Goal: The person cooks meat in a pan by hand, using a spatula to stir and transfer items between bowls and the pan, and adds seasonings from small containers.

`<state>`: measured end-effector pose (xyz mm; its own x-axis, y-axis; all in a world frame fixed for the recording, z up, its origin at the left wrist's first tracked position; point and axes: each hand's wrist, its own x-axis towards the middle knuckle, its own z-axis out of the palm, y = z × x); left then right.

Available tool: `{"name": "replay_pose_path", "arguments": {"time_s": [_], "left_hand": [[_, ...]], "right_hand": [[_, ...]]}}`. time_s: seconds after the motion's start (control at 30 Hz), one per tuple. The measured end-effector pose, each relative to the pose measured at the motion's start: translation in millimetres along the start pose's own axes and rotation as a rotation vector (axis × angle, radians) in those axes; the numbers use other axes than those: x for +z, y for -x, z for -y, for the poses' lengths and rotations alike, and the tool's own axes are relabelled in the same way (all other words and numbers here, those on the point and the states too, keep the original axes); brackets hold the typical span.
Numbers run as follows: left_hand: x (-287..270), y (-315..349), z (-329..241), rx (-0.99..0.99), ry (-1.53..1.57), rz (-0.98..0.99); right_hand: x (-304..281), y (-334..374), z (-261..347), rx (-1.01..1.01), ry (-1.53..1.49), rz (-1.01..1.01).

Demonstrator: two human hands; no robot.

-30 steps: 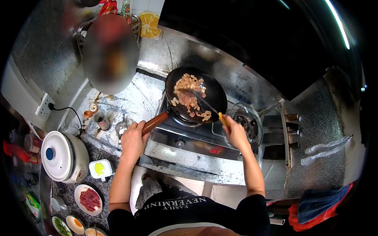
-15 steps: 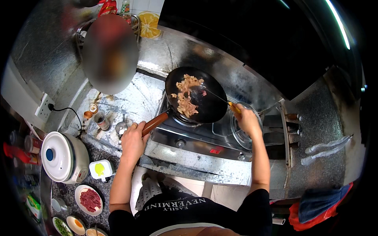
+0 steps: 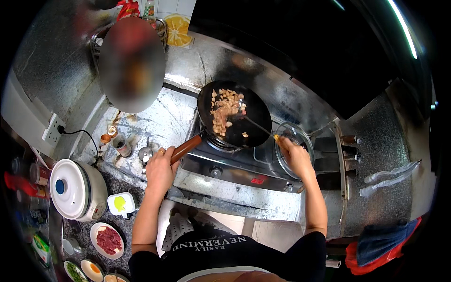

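Observation:
A dark wok [image 3: 253, 105] sits on the left burner of the gas stove [image 3: 244, 171]. My left hand [image 3: 160, 170] is wrapped round its brown wooden handle [image 3: 189, 146]. Browned pieces of meat [image 3: 226, 107] lie in the left half of the wok, with one small piece lower on the right. My right hand [image 3: 296, 155] grips the yellow handle of a spatula [image 3: 257, 125], whose thin metal shaft reaches into the wok. The spatula's blade is partly hidden among the meat. Below my right hand a glass lid [image 3: 286, 164] rests on the right burner.
Left of the stove stand a small jar [image 3: 123, 146] and a metal ladle [image 3: 145, 153]. A white cooker [image 3: 75, 188], a plate of raw red meat [image 3: 108, 239] and a bowl with egg yolk [image 3: 92, 270] are at lower left. Knives [image 3: 329, 165] hang in a rack right of the stove.
The spatula has swept leftward and down in the wok, and my right hand has shifted slightly lower. The meat is gathered closer, with one piece apart at lower right. My left hand stays on the handle.

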<state>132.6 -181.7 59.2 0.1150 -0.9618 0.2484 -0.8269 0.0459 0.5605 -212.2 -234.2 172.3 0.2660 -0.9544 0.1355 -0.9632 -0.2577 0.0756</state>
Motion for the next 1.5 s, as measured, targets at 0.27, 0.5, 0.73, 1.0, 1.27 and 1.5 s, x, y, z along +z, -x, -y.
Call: {"name": "replay_pose_path", "arguments": {"time_s": [0.27,0.5,0.73,1.0,1.27,1.5], "left_hand": [[-4,2,6,-0.026,-0.013,-0.018],[-2,1,9,0.033,0.000,-0.052],[-3,-2,4,0.035,0.013,-0.029],[-4,3,12,-0.001,-0.008,-0.041],[-1,2,6,0.004,0.024,-0.019],[0,1,7,0.002,0.021,-0.005]], "right_hand": [[-44,-95,-35,0.407,-0.334,0.423],[-36,-125,13,-0.057,-0.136,0.347],[1,-78,33,-0.158,0.109,0.085],[-97,6,35,-0.168,0.267,0.072],[-29,-36,14,-0.049,0.116,0.024],[-25,-16,4,-0.069,0.091,0.049]]}}
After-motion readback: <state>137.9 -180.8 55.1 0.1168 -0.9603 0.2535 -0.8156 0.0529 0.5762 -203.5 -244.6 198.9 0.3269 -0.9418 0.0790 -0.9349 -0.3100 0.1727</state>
